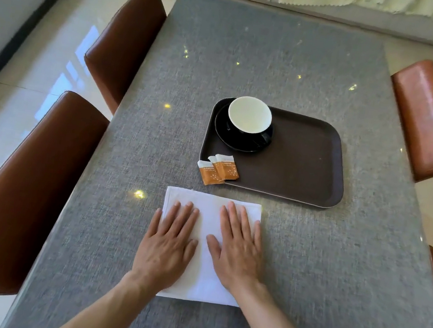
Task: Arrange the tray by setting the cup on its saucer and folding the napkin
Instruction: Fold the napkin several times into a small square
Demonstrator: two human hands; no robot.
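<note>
A white napkin [202,267] lies flat on the grey table, near the front edge. My left hand [168,243] and my right hand [238,246] rest palm down on it, side by side, fingers spread, holding nothing. Beyond them stands a dark brown tray [301,164]. In the tray's far left corner a black cup with a white inside [249,115] sits upright on its black saucer [229,140].
Three orange sachets [217,169] lie at the tray's near left corner, partly on its rim. Brown leather chairs stand on the left [25,192] [124,39] and on the right [430,118]. The grey tablecloth [267,54] covers the whole table.
</note>
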